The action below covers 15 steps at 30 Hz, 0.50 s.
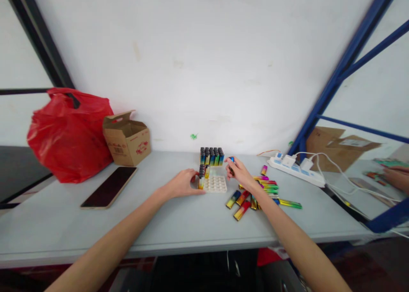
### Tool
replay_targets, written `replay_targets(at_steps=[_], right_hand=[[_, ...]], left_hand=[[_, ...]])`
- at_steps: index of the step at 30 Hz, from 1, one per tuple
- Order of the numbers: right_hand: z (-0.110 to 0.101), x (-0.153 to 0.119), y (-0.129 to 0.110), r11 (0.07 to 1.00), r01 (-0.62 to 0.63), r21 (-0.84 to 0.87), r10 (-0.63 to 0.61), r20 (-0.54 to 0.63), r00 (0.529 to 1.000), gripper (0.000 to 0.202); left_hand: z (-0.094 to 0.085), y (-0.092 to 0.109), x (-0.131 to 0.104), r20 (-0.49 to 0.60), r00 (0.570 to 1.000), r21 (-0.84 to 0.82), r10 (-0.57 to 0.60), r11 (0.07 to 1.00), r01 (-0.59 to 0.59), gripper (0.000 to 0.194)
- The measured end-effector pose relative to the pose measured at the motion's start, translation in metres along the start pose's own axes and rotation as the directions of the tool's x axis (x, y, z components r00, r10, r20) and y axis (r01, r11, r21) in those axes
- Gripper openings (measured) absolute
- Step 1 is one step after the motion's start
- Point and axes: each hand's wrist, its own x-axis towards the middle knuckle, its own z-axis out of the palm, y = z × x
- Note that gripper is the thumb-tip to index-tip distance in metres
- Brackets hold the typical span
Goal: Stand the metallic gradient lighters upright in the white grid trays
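Observation:
A white tray (217, 184) with round holes lies on the grey table, several lighters (201, 177) standing upright along its left side. My left hand (185, 183) is at the tray's left edge, thumb and fingers apart around the standing lighters; whether it presses on them is unclear. Just right of the tray and above the table, my right hand (237, 172) has its fingers closed on a dark blue lighter (232, 160). Behind the tray stands a block of upright lighters (211, 156) with black tops. Loose colourful lighters (243, 210) lie in a pile beneath my right forearm.
A phone (110, 187), an open cardboard box (128, 140) and a red plastic bag (72, 138) are on the left. A white power strip (297, 171) with cables lies on the right, by a blue metal frame (340, 72). Another person's hand (397, 177) shows at the far right.

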Motion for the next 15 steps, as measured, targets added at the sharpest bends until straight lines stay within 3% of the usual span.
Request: replay_targets(at_steps=[3, 9, 15], right_hand=[[0.007, -0.003, -0.001, 0.993, -0.052, -0.108, 0.053, -0.001, 0.999, 0.057], [0.018, -0.004, 0.001, 0.833, 0.107, -0.543, -0.199, -0.114, 0.973, 0.06], [0.021, -0.006, 0.002, 0.796, 0.105, -0.596, -0.252, -0.168, 0.953, 0.043]], left_hand=[[0.0, 0.001, 0.0, -0.001, 1.0, -0.004, -0.002, 1.0, 0.002, 0.06], [0.001, 0.001, 0.0, -0.006, 1.0, -0.002, 0.008, 1.0, -0.008, 0.059], [0.003, -0.002, 0.0, -0.013, 1.0, -0.009, 0.003, 1.0, -0.003, 0.061]])
